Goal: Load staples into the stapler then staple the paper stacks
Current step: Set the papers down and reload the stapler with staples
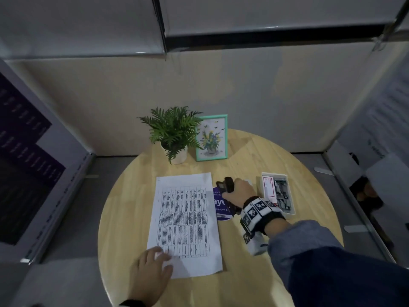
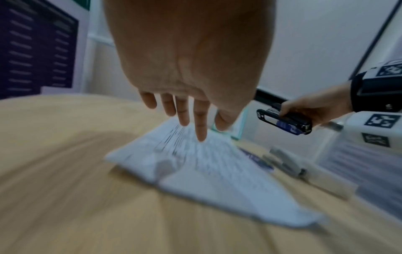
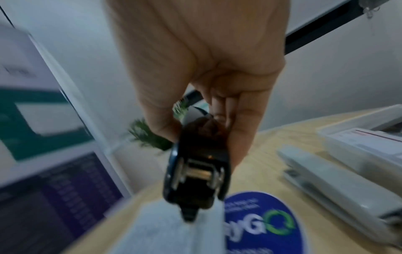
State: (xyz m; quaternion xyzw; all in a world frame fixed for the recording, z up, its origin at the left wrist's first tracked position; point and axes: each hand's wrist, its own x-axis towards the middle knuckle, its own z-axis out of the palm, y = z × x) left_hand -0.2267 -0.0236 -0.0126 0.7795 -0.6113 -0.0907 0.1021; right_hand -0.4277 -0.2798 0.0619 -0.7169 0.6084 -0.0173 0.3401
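Observation:
A printed paper stack [image 1: 186, 218] [image 2: 217, 171] lies in the middle of the round wooden table [image 1: 254, 273]. My left hand [image 1: 163, 258] [image 2: 191, 123] rests straight fingers on its near left corner, where one corner is folded over. To the right of the stack, my right hand [image 1: 232, 191] [image 3: 202, 130] grips a black stapler [image 1: 225, 185] [image 2: 282, 120] [image 3: 195, 171]. The stapler is lifted off the table, over a blue round sticker [image 1: 220, 204] [image 3: 261, 223], with its front end towards the stack's right edge. I cannot tell whether it holds staples.
A white tray [image 1: 274, 173] at the right holds a red and white staple box [image 1: 269, 187] and grey staple strips [image 1: 282, 193]. A grey stapler [image 3: 339, 185] [image 2: 284, 163] lies beside the tray. A potted plant [image 1: 174, 134] and a framed picture [image 1: 212, 138] stand at the back.

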